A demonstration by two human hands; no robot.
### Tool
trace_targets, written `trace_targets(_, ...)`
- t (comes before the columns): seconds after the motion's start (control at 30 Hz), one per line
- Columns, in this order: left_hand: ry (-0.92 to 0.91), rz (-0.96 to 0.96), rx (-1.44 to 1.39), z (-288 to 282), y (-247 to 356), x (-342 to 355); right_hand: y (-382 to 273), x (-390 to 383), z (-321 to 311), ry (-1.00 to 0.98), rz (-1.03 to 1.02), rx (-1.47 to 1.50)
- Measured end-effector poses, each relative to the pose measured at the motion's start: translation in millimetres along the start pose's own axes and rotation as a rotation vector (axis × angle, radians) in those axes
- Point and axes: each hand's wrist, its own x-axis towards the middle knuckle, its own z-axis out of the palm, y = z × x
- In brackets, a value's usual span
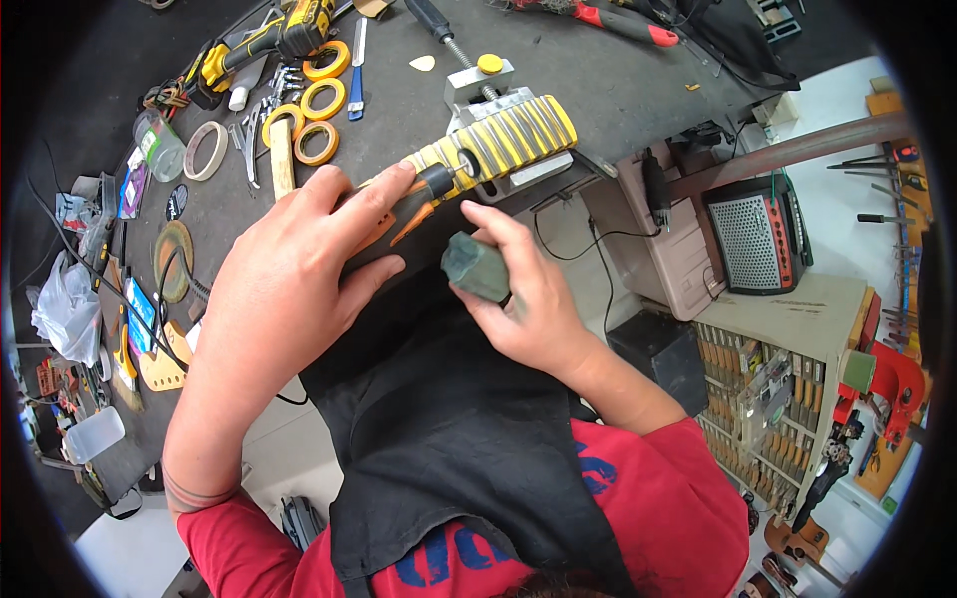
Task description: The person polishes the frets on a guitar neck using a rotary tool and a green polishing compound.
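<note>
My left hand [304, 239] is closed around an orange and black rotary tool [424, 191]. A small round wheel [468, 162] on the tool's tip is beside a striped yellow-and-silver strip that looks like a taped guitar fretboard [528, 133]; I cannot tell whether they touch. The strip sits in a metal vise [480, 82] at the bench edge. My right hand [533, 304] grips a dark green block [473, 266], apart from the tool and just below the strip. The fingers of my left hand partly hide the tool's body.
Yellow tape rolls [321, 100], a blue-handled tool [356, 95] and a yellow-black power tool [289, 35] lie on the dark bench [588, 80]. A clear jar [159, 145] and a plastic bag [68, 311] are at left. To the right stand a speaker [755, 239] and a file rack [768, 389].
</note>
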Motion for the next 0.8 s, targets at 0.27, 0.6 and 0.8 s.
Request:
trace_targets(0.27,0.062,0.100,0.074,3.2,2.8,5.0,2.8,4.5,9.9,-0.092,-0.083,-0.051)
trace_targets(0.6,0.029,0.142,0.081,1.5,10.5,3.7,1.5,-7.6,5.3,-0.138,-0.077,-0.050)
trace_targets(0.8,0.069,0.139,0.081,4.4,10.0,7.4,7.2,-1.6,8.0,-0.118,-0.097,-0.049)
